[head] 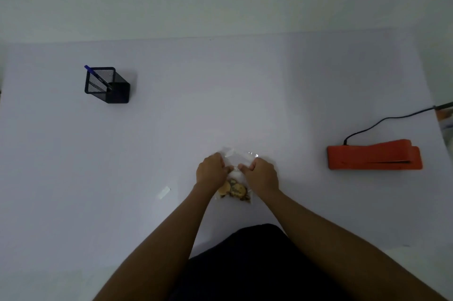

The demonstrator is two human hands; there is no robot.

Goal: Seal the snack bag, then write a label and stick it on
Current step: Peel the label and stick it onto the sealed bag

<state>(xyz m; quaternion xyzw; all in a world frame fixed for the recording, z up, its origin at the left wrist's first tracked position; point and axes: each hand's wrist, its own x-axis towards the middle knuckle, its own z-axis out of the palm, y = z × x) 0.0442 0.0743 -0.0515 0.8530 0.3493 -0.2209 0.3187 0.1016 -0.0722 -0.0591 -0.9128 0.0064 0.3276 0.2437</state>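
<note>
Both hands meet over a clear snack bag (pixel 234 188) lying on the white table (pixel 220 104) near the person: the left hand (pixel 210 169) and the right hand (pixel 261 173) each pinch the bag's upper part with curled fingers, thumbs nearly touching. Brown snacks show through the plastic below the wrists (their exact kind is hard to tell). The bag's top edge is faint against the table. A small white label (pixel 163 192) lies to the left. Further right sits an orange heat sealer (pixel 373 155), its black cord (pixel 387 121) running off-frame. Far left stands a black mesh pen holder (pixel 107 85) with a blue pen (pixel 96 77).
</note>
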